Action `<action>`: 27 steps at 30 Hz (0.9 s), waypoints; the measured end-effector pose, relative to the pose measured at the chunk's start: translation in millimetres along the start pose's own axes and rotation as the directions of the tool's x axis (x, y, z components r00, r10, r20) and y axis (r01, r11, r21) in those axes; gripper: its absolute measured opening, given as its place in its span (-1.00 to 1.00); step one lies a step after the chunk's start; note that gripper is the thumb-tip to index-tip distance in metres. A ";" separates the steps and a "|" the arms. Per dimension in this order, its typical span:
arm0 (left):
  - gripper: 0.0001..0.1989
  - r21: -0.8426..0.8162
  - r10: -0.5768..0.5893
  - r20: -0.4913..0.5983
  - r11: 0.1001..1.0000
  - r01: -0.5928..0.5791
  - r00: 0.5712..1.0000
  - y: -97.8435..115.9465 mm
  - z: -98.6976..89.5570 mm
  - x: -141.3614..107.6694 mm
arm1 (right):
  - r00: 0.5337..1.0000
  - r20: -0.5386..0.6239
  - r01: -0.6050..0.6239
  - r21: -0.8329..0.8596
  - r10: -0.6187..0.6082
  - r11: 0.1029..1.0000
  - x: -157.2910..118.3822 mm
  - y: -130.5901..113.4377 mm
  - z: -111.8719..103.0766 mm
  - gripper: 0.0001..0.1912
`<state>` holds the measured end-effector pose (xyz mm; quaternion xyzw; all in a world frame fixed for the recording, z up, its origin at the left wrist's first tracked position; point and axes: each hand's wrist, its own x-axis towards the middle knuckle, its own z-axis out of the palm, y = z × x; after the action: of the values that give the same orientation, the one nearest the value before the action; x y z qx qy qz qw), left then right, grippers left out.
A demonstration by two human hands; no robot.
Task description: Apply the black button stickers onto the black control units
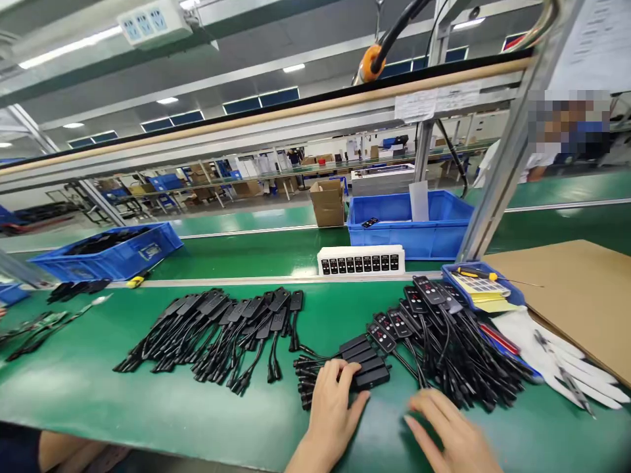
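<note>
My left hand rests at the near side of a small stack of black cabled modules, its fingertips touching them and its thumb spread. My right hand hovers to the right, a little blurred, fingers and thumb apart with nothing between them. Right of the stack lies a large pile of black controllers with red markings, cables pointing toward me. On the left, a long row of similar black modules lies on the green table, cables fanned toward the near side.
Blue bins stand behind. A white holder carries small black pieces. At right are a small tray with a screwdriver, white gloves, tweezers and cardboard. Another person's arm shows at lower left.
</note>
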<state>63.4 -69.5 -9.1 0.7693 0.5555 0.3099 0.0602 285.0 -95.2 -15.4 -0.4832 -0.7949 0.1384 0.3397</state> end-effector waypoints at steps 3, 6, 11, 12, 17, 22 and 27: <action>-0.68 -0.037 -0.039 -0.008 0.999 0.039 0.999 -5.1 -3.7 -3.5 | 0.994 -0.037 0.102 -0.092 -0.106 0.990 40.3 -6.9 17.3 -0.78; -0.73 -0.030 -0.083 0.013 0.996 0.083 0.996 -9.5 -7.6 -3.8 | 0.993 -0.026 0.109 -0.126 -0.113 0.986 59.5 -5.4 34.4 -0.70; -0.78 -0.032 -0.116 0.060 0.992 0.118 0.991 -11.8 -10.8 -2.2 | 0.998 0.032 0.058 -0.068 -0.056 0.996 51.2 2.6 42.6 -0.75; -0.77 -0.037 -0.122 0.068 0.992 0.125 0.990 -11.2 -11.4 -2.5 | 0.998 0.038 0.058 -0.070 -0.055 0.996 48.2 4.2 42.2 -0.75; -0.79 -0.069 -0.127 0.153 0.988 0.139 0.980 -5.3 -19.0 -8.6 | 0.991 0.072 0.119 -0.142 -0.110 0.983 36.6 7.2 45.6 -0.66; -0.63 -0.057 -0.109 0.140 0.991 0.118 0.984 -10.1 -35.1 -15.2 | 0.994 0.014 0.107 -0.111 -0.106 0.988 24.6 4.3 52.6 -0.74; -0.40 0.031 -0.154 0.025 0.988 0.153 0.988 -30.9 -54.3 -28.1 | 0.986 0.052 0.164 -0.068 -0.160 0.984 17.4 7.8 46.4 -0.72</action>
<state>3.3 -96.6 9.4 0.7292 0.6166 0.2856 0.0802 253.7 -71.3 -46.5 -0.4255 -0.8437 0.0928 0.3138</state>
